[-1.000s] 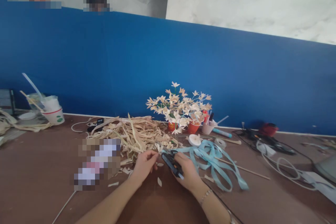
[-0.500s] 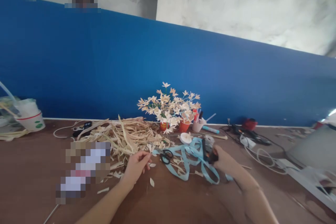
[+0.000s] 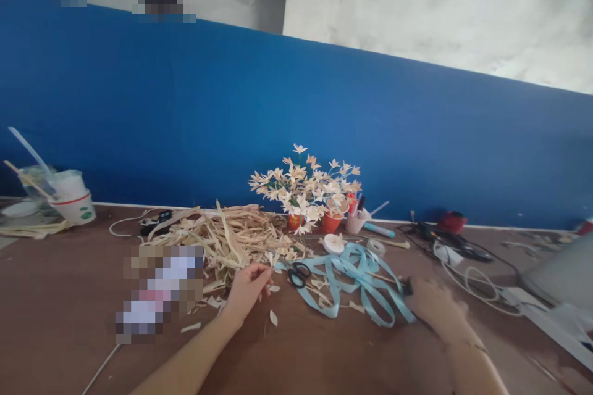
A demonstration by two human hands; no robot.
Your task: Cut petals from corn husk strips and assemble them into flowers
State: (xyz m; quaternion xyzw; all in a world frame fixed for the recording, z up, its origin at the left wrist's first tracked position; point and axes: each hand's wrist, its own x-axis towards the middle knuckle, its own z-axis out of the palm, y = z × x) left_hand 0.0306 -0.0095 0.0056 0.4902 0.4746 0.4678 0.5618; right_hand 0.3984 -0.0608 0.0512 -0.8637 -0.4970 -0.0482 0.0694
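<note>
My left hand point(image 3: 250, 290) is closed in a pinch on a small pale flower point(image 3: 272, 259), its petals showing just past the fingertips. Over the table at the right, my right hand point(image 3: 433, 308) is smeared by motion. A black tool point(image 3: 407, 287) shows at its fingers, mostly hidden by the hand, so its kind is not clear. Between the hands lie black-handled scissors point(image 3: 299, 274) and a tangled light-blue ribbon point(image 3: 331, 302). One loose petal point(image 3: 273, 318) rests in front of my left hand.
Behind the hands is a heap of dried husk strips point(image 3: 250, 231). Pale flowers point(image 3: 301, 182) stand in red cups point(image 3: 332, 223) beside a pen cup point(image 3: 355, 222). A tape roll point(image 3: 375, 247) lies near the ribbon. Cables point(image 3: 472, 278) run at right; a blue partition point(image 3: 296, 105) stands behind.
My right hand has moved right, away from the ribbon, and the black tool at its fingers now shows much less. My left hand keeps its pinch. The view has shifted slightly.
</note>
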